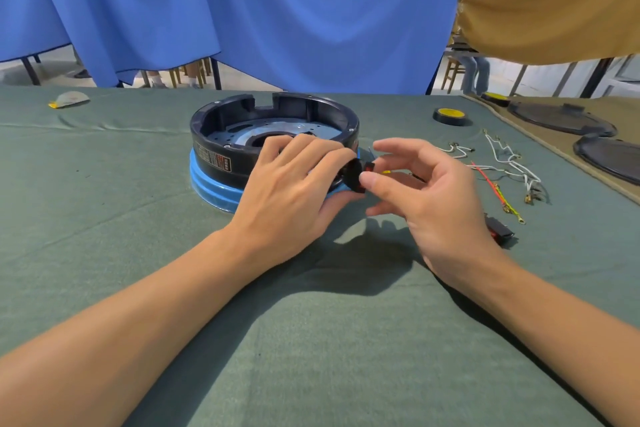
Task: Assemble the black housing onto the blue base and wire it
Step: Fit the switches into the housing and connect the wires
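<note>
1 round black plastic housing (pixel 277 104), rigid, light: my left hand (pixel 287 184) grips its rim; right hand (pixel 440 198) pinches 1 small black red-rocker switch (pixel 356 174) edgewise.

Tape roll (pixel 450 116) near black lids (pixel 561 120); mask (pixel 69 99) far left.

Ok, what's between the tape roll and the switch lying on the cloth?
A tangle of loose wires, white, red and yellow-green, lies between the tape roll and that switch; head view shows it.
</note>
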Demonstrator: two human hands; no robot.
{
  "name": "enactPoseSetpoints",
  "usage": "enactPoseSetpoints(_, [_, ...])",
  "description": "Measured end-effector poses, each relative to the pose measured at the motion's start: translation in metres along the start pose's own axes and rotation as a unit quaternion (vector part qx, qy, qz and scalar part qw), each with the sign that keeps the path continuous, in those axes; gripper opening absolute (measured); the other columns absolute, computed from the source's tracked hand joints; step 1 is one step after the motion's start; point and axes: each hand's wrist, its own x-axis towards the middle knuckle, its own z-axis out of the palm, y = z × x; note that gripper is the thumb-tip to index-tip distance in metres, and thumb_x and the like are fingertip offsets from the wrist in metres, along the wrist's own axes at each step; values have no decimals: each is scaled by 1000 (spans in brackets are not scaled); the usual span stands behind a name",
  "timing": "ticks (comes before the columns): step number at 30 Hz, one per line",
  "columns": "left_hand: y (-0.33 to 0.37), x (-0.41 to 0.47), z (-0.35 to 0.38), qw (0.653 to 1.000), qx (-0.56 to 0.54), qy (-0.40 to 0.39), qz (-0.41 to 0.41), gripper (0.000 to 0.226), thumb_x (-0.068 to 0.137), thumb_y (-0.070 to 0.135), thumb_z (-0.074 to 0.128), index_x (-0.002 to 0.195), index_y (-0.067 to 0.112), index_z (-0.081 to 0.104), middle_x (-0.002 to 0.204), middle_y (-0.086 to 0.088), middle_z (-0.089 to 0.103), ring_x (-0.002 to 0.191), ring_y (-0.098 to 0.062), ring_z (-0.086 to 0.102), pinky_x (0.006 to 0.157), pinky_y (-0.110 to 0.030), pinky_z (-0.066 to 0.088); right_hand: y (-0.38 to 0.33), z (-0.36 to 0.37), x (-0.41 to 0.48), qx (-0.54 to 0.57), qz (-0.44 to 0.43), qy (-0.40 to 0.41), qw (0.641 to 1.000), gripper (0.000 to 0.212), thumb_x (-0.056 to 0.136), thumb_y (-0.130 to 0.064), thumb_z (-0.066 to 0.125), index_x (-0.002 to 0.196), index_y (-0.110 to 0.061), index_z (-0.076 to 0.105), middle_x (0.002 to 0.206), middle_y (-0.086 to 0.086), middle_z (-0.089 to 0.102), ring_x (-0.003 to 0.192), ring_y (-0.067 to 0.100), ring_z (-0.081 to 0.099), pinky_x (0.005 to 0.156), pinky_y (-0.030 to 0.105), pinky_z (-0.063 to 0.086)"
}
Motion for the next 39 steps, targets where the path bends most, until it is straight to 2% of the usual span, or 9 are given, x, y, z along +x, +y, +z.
enactPoseSetpoints(5, [-1, -1, 1, 999, -26, 24, -30, 40, 91, 38, 62, 99, -1, 69, 96, -10, 70, 87, -32, 64, 79, -42, 45, -3, 3, -6, -50, -50, -34, 997, 36, 76, 2, 76, 107, -14, 66, 83, -3, 68, 82, 12, 69, 60, 26, 58])
enactPoseSetpoints(11, [-2, -1, 0, 998, -38, 50, -28, 41, 90, 35, 63, 95, -5, 67, 91, -14, 68, 83, -34, 63, 73, -48, 51, -7, 7, -10, -70, -88, -36, 993, 39, 77, 3, 75, 111, -11, 64, 88, 2, 68, 85, 14, 68, 59, 24, 58])
enactPoseSetpoints(31, [-2, -2, 1, 998, -40, 42, -28, 35, 87, 29, 68, 98, -4, 66, 93, -14, 67, 83, -34, 60, 71, -48, 50, -6, 7, -13, -133, -120, -32, 983, 39, 78, 2, 76, 111, -16, 65, 89, -5, 67, 90, 9, 66, 59, 23, 58])
enactPoseSetpoints(33, [-3, -2, 1, 998, -40, 44, -29, 36, 88, 31, 67, 97, -4, 66, 92, -14, 67, 82, -33, 59, 71, -47, 50, -4, 7, -13, -139, -118, -29, 983, 39, 77, 0, 77, 111, -16, 65, 89, -6, 68, 91, 10, 66, 60, 27, 59])
enactPoseSetpoints(36, [-1, -1, 0, 998, -34, 47, -21, 39, 90, 36, 63, 96, -3, 67, 92, -13, 68, 82, -33, 61, 72, -47, 50, -1, 8, -11, -153, -106, -17, 982, 36, 77, -8, 79, 110, -16, 66, 88, -7, 70, 92, 13, 67, 67, 47, 58])
enactPoseSetpoints(39, [-5, 0, -1, 999, -4, 39, -2, 43, 90, 44, 63, 98, 2, 69, 97, -8, 70, 88, -31, 64, 77, -44, 48, 4, 7, -7, -198, -102, -8, 975, 29, 80, -8, 75, 107, -15, 69, 89, -5, 71, 87, 13, 68, 70, 47, 57])
